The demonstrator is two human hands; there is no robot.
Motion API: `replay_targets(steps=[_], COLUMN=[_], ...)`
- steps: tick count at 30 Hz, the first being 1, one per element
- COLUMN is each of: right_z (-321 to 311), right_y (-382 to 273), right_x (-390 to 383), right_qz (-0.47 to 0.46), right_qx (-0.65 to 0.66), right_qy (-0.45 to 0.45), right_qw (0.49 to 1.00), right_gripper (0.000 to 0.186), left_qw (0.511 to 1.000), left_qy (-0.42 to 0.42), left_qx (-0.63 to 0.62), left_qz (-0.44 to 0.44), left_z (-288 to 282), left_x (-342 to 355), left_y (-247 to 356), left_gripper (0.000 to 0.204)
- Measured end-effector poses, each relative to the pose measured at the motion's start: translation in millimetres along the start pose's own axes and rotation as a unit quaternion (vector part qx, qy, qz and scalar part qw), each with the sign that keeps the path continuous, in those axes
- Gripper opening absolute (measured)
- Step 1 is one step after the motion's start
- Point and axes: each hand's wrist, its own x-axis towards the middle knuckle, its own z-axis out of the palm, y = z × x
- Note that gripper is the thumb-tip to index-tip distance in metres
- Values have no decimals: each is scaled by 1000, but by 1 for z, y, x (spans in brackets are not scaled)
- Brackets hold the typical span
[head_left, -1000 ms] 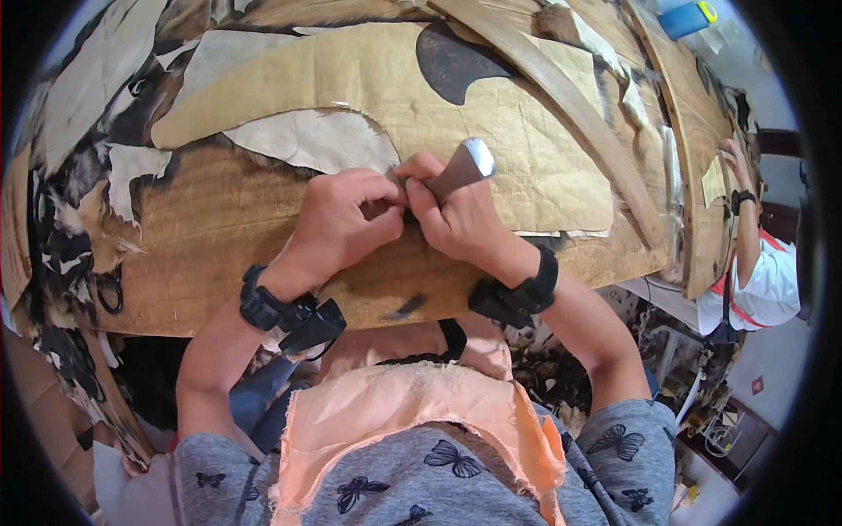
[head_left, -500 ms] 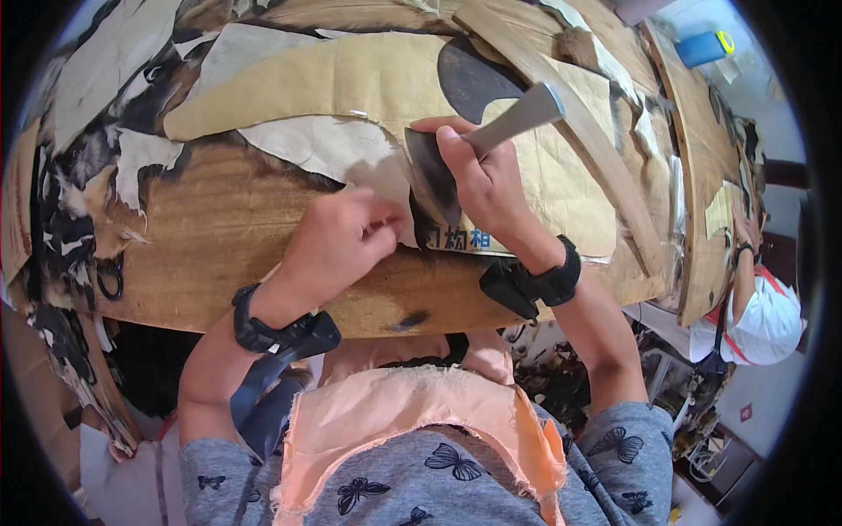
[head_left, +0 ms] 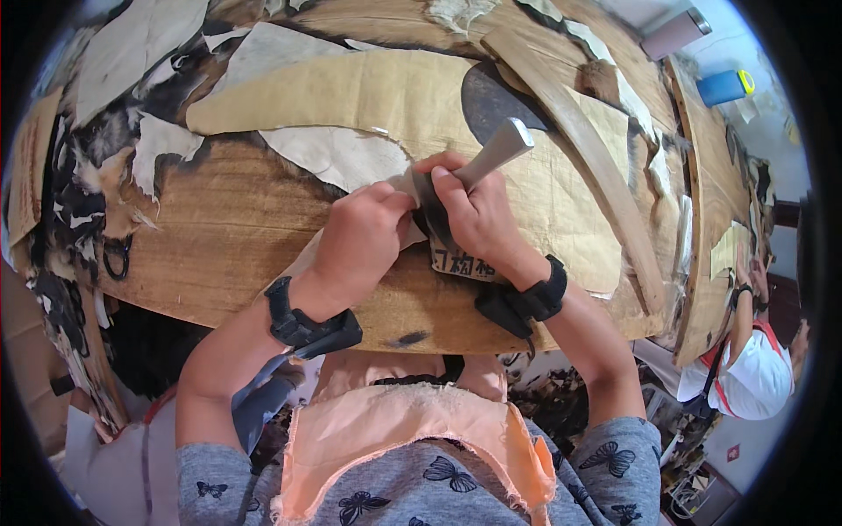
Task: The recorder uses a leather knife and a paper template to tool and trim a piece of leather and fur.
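My right hand (head_left: pixel 482 219) is wrapped round the pale metal handle of a broad-bladed knife (head_left: pixel 502 151). The dark blade points down along the cut edge of a yellow-brown paper pattern (head_left: pixel 368 92). Right beside the blade, the fingers of my left hand (head_left: pixel 358 237) pinch the edge of a white hide (head_left: pixel 338 153). Part of that hide lies under the pattern, and a flap of it shows below my left hand. My fingers hide the exact grip, and the blade's tip is hard to make out.
A curved wooden strip (head_left: pixel 583 162) lies across the pattern's right side, beside a dark rounded flat piece (head_left: pixel 500 101). Fur and hide scraps (head_left: pixel 167 149) cover the wooden table's left. A blue bottle (head_left: pixel 724 88) stands at far right, above a co-worker in a white top (head_left: pixel 754 377).
My left hand has moved up to the blade, its fingers now closed on the hide's edge. The knife has shifted left and its handle leans lower. The whole view has moved slightly.
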Motion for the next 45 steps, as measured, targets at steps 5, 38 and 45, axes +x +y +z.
replay_targets(steps=[5, 38, 45], right_z=[-1, -5, -8], right_y=[-4, 4, 4], right_x=[-2, 85, 88], right_qz=[-1, -97, -107], right_qx=[-31, -13, -25], right_qy=[8, -205, -240], right_qw=[1000, 974, 965], right_gripper=[18, 21, 19], left_qw=[998, 992, 987], left_qy=[11, 103, 109], left_qx=[-49, 42, 75], left_qz=[-37, -59, -89], left_z=[-6, -1, 1], left_x=[6, 22, 19], left_y=[-1, -11, -11], left_gripper=[10, 13, 13])
